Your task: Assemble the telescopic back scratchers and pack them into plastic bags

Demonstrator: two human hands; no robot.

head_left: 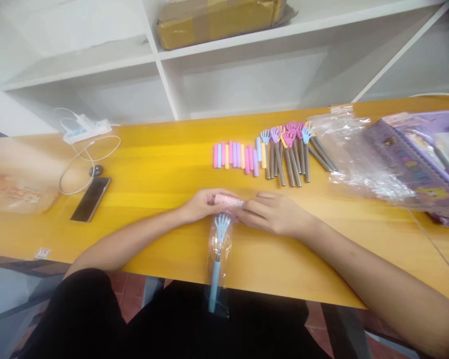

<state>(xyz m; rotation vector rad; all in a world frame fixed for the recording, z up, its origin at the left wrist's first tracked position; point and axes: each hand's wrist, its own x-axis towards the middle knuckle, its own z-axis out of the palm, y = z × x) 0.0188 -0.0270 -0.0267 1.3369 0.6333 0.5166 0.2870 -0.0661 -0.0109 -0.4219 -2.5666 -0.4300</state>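
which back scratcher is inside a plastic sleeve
The blue-handled back scratcher, in the clear sleeve held by the left hand and right hand; the other back scratchers, heaped farther back, show metal rods without coloured handles.

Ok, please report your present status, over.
Left hand holds pink card; right hand at its end. Blue scratcher inside clear bag. Coloured tubes beyond, not blocking.

We can read no word, brand or number with certainty. On the pink strip (226,200) at centre, we discern faint marks too small to decipher. On the translucent bag (20,197) at far left, we see orange-red print, blurred beyond reading. On the small pale sticker (43,253) at the near edge of the table (153,169), we note illegible reddish marks. On the purple package (392,149) at right, we find coloured marks; whether these are letters, we cannot tell.
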